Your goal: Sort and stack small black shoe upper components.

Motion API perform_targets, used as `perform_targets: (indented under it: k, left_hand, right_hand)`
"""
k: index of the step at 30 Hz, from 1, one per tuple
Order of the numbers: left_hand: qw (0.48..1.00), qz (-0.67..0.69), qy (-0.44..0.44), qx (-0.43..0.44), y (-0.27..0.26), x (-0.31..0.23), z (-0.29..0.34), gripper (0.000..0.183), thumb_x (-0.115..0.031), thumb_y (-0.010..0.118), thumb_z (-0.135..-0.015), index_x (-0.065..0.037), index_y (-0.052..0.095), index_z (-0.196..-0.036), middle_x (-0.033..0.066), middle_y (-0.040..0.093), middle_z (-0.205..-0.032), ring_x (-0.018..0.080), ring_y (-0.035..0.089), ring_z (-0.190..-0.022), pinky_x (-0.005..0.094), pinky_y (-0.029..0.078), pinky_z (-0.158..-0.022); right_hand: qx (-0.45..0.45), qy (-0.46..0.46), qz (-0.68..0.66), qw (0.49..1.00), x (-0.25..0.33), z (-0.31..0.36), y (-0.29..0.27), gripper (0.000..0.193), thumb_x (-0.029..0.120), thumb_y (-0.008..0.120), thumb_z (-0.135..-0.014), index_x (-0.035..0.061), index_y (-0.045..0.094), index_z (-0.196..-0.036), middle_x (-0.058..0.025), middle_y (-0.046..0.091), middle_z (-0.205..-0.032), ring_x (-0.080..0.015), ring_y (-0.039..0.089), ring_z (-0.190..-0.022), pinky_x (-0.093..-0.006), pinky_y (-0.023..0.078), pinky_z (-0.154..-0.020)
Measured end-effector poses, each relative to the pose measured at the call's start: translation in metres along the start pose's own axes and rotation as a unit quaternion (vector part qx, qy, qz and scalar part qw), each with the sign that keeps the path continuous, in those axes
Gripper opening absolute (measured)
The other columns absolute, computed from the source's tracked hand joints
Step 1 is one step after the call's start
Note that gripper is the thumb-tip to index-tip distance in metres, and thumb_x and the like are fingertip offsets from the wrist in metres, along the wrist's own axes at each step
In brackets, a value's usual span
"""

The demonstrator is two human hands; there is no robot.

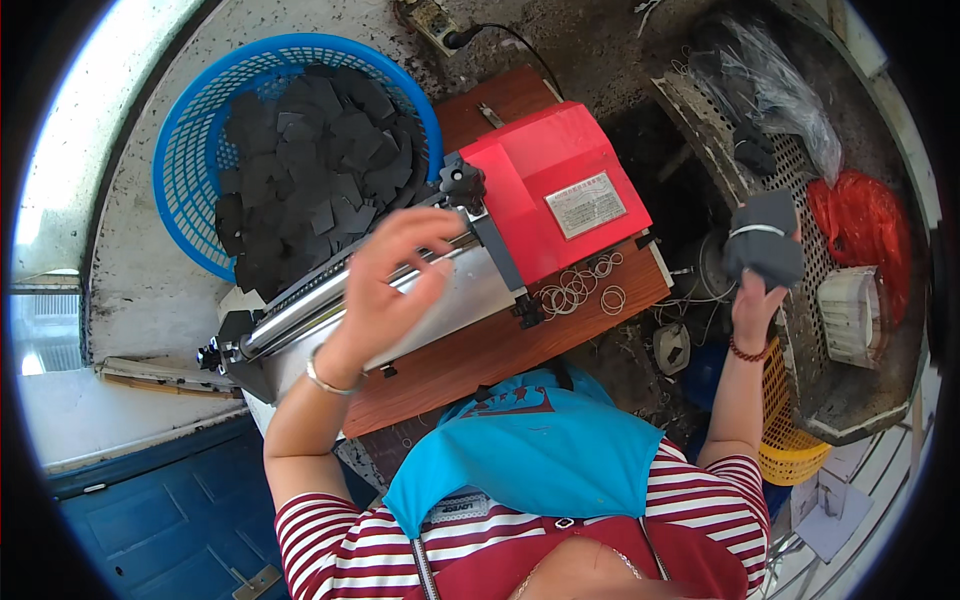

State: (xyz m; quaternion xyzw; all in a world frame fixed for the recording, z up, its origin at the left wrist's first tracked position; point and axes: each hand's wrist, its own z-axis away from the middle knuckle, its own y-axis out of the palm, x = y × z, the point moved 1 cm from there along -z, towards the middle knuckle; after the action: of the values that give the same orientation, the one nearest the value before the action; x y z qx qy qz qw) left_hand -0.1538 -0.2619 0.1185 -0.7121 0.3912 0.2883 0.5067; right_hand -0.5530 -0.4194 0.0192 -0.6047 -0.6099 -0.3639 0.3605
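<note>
My left hand (392,285) hovers over the metal rollers (300,318) of a red-housed machine (520,165), its fingers apart and nothing in them. Out to the right, my right hand (752,308) grips a bundle of dark grey flat pieces (768,258) with a pale rubber band around its middle. The fingers on the bundle's far side are hidden. Several loose rubber bands (572,290) lie on the brown board beside the machine. Behind the rollers, a blue mesh basket (178,170) holds a heap of dark flat pieces (300,150).
A black knob (462,182) stands up by the rollers' right end. On the right, a perforated metal surface (800,190) carries clear plastic wrap (790,90), a red plastic bag (862,235) and a white container (852,315). A yellow basket (790,455) is below it. A cord (520,42) runs behind the machine.
</note>
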Motion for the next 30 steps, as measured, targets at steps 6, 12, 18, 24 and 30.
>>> perform_targets:
  k: [6, 12, 18, 24, 30]
  left_hand:
    - [0.750, 0.620, -0.121, 0.197, 0.085, -0.024, 0.043, 0.081, -0.020, 0.061, -0.089, -0.009, 0.010, -0.151, 0.0134, 0.029, -0.146, 0.0232, 0.037, -0.129, 0.0354, 0.035, -0.105]
    - [0.766, 0.587, -0.210, 0.157, 0.026, -0.024, 0.102, 0.080, -0.016, 0.060, -0.089, -0.012, 0.011, -0.151, 0.0110, 0.033, -0.140, 0.0204, 0.036, -0.129, 0.0350, 0.033, -0.108]
    - [0.780, 0.569, -0.250, 0.078, -0.029, -0.010, 0.161, 0.086, -0.023, 0.071, -0.084, -0.012, 0.018, -0.150, 0.0107, 0.040, -0.133, 0.0222, 0.044, -0.122, 0.0366, 0.039, -0.104]
    - [0.969, 0.232, -0.083, -0.015, -0.053, 0.012, 0.197, 0.104, -0.033, 0.086, -0.064, -0.010, 0.027, -0.146, 0.0155, 0.041, -0.132, 0.0296, 0.045, -0.122, 0.0415, 0.041, -0.100]
    - [0.998, -0.065, -0.004, -0.014, -0.073, -0.005, 0.203, 0.108, -0.024, 0.084, -0.053, -0.011, 0.030, -0.146, 0.0184, 0.040, -0.133, 0.0355, 0.046, -0.121, 0.0418, 0.041, -0.101]
  right_hand:
    - [0.130, -0.288, 0.090, 0.945, 0.093, 0.084, 0.151, 0.097, 0.020, 0.087, -0.063, 0.0078, 0.028, -0.140, -0.0277, 0.027, -0.142, -0.0446, 0.042, -0.125, -0.0492, 0.040, -0.101]
    - [0.157, -0.321, 0.166, 0.919, 0.119, 0.164, 0.213, 0.090, 0.023, 0.078, -0.073, 0.0075, 0.022, -0.142, -0.0298, 0.022, -0.142, -0.0462, 0.031, -0.132, -0.0523, 0.041, -0.101]
    - [0.306, -0.220, 0.034, 0.926, 0.145, 0.197, 0.255, 0.096, 0.020, 0.080, -0.063, 0.0072, 0.027, -0.143, -0.0285, 0.022, -0.147, -0.0452, 0.029, -0.134, -0.0496, 0.029, -0.108]
    - [0.364, -0.015, -0.087, 0.927, 0.167, 0.208, 0.277, 0.080, 0.049, 0.063, -0.081, 0.0021, 0.037, -0.139, -0.0185, 0.040, -0.140, -0.0300, 0.040, -0.129, -0.0412, 0.033, -0.104]
    - [0.393, -0.173, 0.053, 0.901, 0.193, 0.200, 0.291, 0.046, 0.026, 0.059, -0.083, 0.0038, 0.056, -0.123, -0.0173, 0.053, -0.124, -0.0317, 0.051, -0.112, -0.0402, 0.040, -0.096]
